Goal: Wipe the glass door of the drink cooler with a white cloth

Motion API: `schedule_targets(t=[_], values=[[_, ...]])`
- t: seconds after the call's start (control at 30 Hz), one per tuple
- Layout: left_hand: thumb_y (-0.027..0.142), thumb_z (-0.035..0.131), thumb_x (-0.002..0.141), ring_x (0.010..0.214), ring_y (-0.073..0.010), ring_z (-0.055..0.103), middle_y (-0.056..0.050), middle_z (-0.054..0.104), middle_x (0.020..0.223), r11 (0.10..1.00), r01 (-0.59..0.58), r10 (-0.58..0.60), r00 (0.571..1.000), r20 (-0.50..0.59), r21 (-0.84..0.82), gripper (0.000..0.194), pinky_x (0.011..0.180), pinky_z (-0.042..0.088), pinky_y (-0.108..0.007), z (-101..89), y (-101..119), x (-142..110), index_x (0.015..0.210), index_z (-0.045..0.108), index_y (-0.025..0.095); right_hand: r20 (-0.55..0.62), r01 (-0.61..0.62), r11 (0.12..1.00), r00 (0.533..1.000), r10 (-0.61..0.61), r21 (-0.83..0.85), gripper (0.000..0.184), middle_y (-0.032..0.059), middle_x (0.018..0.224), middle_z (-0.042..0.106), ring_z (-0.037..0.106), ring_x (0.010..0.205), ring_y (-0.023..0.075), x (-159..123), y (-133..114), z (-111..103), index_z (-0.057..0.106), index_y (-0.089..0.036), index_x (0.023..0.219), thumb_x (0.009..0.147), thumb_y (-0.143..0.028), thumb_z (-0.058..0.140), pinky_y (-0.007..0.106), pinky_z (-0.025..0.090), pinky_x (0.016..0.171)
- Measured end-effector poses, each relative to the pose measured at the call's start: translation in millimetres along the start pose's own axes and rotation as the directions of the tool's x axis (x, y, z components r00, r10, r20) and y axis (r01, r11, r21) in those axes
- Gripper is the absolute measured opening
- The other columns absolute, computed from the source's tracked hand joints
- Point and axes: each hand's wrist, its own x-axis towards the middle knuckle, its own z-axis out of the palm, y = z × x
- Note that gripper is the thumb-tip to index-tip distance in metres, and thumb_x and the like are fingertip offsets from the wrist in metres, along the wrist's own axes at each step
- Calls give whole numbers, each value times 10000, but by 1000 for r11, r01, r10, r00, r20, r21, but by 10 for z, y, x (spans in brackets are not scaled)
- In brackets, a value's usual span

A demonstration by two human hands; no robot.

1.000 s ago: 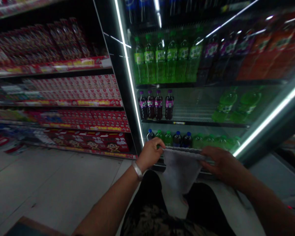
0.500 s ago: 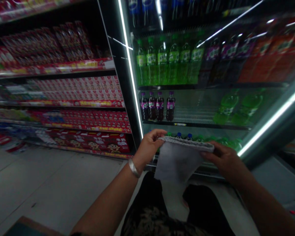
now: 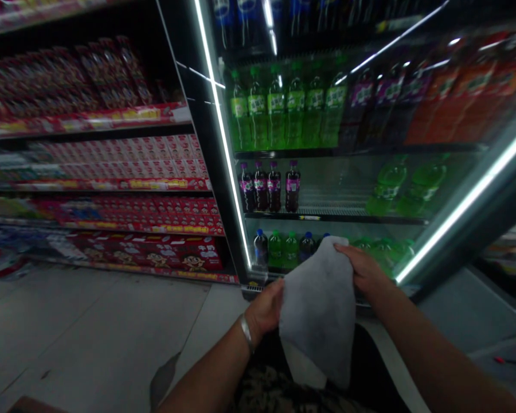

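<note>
Grey cloth (image 3: 320, 310) hung in the lower middle of the frame, in front of the open drinks cooler (image 3: 327, 172). The right hand (image 3: 363, 272) pinched its upper edge, fingers closed over the top corner, just below the bottom row of bottles. The left hand (image 3: 264, 310), with a metal bangle (image 3: 246, 332) at the wrist, gripped the cloth's left edge lower down, fingers curled behind the fabric. So the cloth was held at a slant, its loose tail drooping toward the person's lap at the bottom of the frame.

To handle it well, I judged that both grips should stay at the edges, so that the fabric spread flat rather than bunched. The raised right corner sat close to the small bottles (image 3: 284, 249) on the lowest shelf; a trailing fold might have knocked one over, so the tail wanted gathering first. The glass door (image 3: 468, 201) stood open at the right of the frame, leaving room for the right elbow. Red boxes (image 3: 155, 252) filled the shelves at the left, well apart from both hands.
</note>
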Motion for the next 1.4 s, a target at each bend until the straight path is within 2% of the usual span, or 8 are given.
schedule_targets(t=[0.1, 0.27, 0.4, 0.7, 0.87, 1.03, 1.27, 1.4], values=[[288, 954, 386, 696, -191, 681, -49, 756, 781, 997, -24, 37, 986, -164, 78, 621, 744, 541, -329, 22, -44, 7, 937, 728, 114, 22, -108, 990, 994, 107, 89, 495, 115, 909, 676, 669, 857, 259, -47, 333, -76, 575, -179, 907, 668, -564, 774, 371, 582, 772], [266, 853, 397, 644, -183, 662, -28, 743, 738, 985, -64, 115, 937, -330, 160, 524, 667, 536, -323, 54, 84, 82, 875, 696, 121, 179, -367, 904, 926, 332, 219, 927, 89, 1145, 649, 664, 919, 225, -424, 828, -20, 401, -231, 1405, 661, -534, 863, 333, 558, 778], [242, 779, 406, 581, -186, 631, -28, 706, 652, 973, -29, 113, 925, -362, 230, 443, 625, 522, -327, -7, 142, 86, 815, 668, 111, 92, -293, 916, 956, 278, 276, 1239, 26, 958, 664, 636, 808, 178, -535, 938, -36, 207, -239, 1555, 569, -389, 943, 276, 533, 735], [134, 726, 527, 636, -112, 578, 17, 650, 784, 892, -99, 310, 845, -436, 441, 902, 643, 450, -246, -106, 184, 148, 1387, 458, 75, 23, -49, 990, 999, 47, 131, 688, 36, 964, 616, 591, 852, 156, -417, 874, -134, 646, -183, 1215, 622, -437, 886, 221, 495, 708], [0, 596, 582, 675, -104, 572, -13, 652, 836, 763, -26, 299, 900, -316, 646, 672, 607, 421, -213, -39, 181, 135, 1252, 604, 56, -23, -66, 995, 998, 64, -79, 687, 36, 917, 627, 549, 722, 135, -399, 959, -177, 656, -153, 1222, 675, -549, 783, 213, 429, 584], [-29, 566, 643, 708, -118, 597, -44, 701, 924, 613, 30, 337, 894, -295, 790, 605, 625, 433, -218, -44, 187, 147, 1234, 638, 81, 155, -37, 978, 985, 70, -204, 788, 70, 1174, 634, 616, 1016, 222, -459, 807, -159, 582, -174, 1339, 648, -472, 817, 292, 521, 845], [-41, 562, 725, 1176, -245, 611, -166, 674, 1265, 277, 56, 405, 898, -169, 959, 536, 1093, 413, -370, -63, 223, 133, 1247, 638, 55, 263, 278, 602, 958, -116, -748, 551, 117, 1168, 601, 575, 1104, 249, -409, 805, -183, 678, -130, 1218, 688, -245, 583, 393, 436, 1058], [2, 551, 776, 1102, -289, 613, -187, 685, 1128, 92, 51, 400, 913, -83, 994, 364, 1059, 423, -426, -20, 280, 95, 1103, 703, 51, 257, 334, 517, 942, -215, -788, 412, 140, 1080, 607, 593, 1045, 268, -375, 858, -221, 734, -135, 1024, 739, -342, 519, 423, 475, 1004]])
